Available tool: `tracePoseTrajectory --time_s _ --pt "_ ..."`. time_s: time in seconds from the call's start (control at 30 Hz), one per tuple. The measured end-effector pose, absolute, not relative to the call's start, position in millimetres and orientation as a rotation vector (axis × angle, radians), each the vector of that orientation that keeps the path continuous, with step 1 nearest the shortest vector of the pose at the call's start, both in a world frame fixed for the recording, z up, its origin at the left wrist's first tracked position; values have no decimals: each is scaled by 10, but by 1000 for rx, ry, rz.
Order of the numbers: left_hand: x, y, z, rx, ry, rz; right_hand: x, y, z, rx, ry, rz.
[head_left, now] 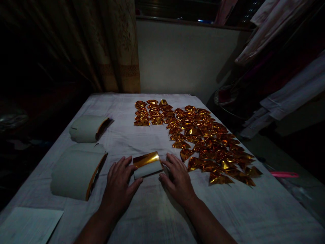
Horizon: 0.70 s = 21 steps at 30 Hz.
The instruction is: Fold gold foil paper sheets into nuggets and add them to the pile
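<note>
Between my hands lies a sheet of gold foil paper [146, 160], its near part folded over so that the pale backing shows. My left hand [119, 183] grips its left edge, with the index finger on the paper and the thumb near the front corner. At the right edge, my right hand [176, 178] holds it between fingertips and thumb. Right of my right hand spread many folded gold foil pieces [193, 131] in rows. On the left stand two curved stacks of paper, a farther stack [85, 128] and a nearer stack [74, 169], pale backing outward with gold edges.
A white cloth [152, 217] covers the table. A flat pale sheet [30, 223] lies at the near left corner. Behind are a patterned curtain [124, 47] and a wall [188, 54]. Clothes [299, 84] hang at right, above a pink handle [284, 174] beside the table.
</note>
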<state>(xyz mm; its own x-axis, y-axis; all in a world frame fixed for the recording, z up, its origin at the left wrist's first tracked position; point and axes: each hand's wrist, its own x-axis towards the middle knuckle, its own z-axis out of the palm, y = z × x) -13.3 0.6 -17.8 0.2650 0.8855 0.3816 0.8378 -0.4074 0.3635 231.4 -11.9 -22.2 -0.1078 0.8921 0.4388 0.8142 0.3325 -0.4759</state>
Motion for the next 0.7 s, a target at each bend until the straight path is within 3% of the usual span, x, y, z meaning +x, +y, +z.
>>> tracePoseTrajectory --time_s 0.47,0.7 --pt "-140 -5 -68 2288 1465 961 2318 -105 -245 -1450 -1941 144" --pt "-66 -69 50 1837 1438 972 2325 -88 -205 -1297 -1878 240"
